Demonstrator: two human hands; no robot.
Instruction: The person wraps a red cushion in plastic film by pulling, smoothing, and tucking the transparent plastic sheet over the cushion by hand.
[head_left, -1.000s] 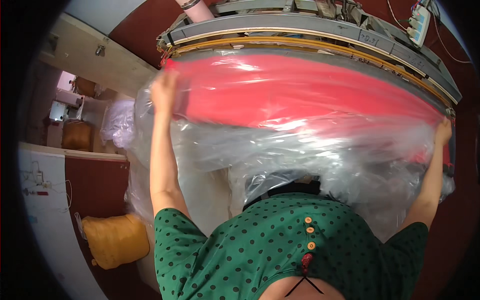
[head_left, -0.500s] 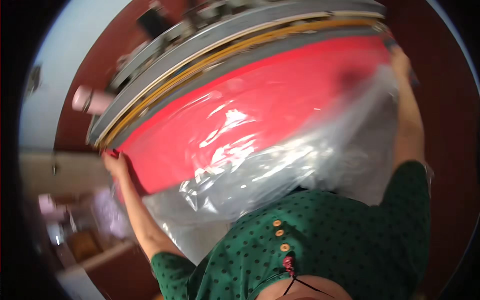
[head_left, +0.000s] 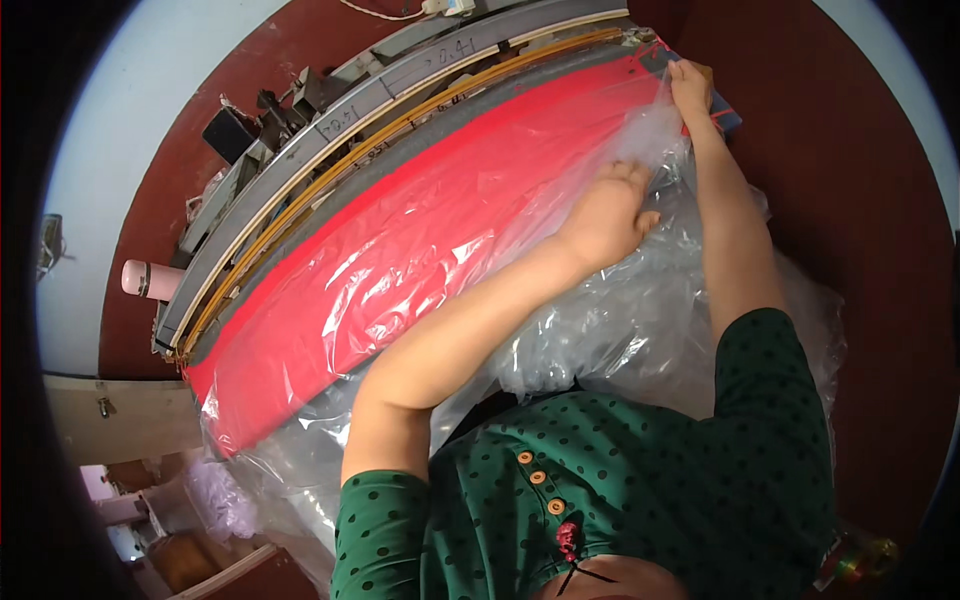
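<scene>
Most of the red sheet (head_left: 400, 220) lies spread, the near plastic film (head_left: 600, 325) unsmoothed, the right hand (head_left: 691, 92) pinching the film's far-right corner, the left hand (head_left: 607, 215) flat, gripping nothing.

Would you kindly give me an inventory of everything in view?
Sheet: one, red, centre
Plastic: uncertain count, clear, across the sheet
Beam: one, grey, beyond the sheet
Small items: several, mostly dark, behind the beam
Cord: one, white, top edge
Bottle: one, pink, left side
Bag: one, pale purple, lower left
Shirt: one, dotted green, lower centre
Buttons: three, orange, on the shirt
Pendant: one, red, below the buttons
Left hand: one, bare, laid on the plastic
Right hand: one, bare, gripping plastic, upper right
</scene>
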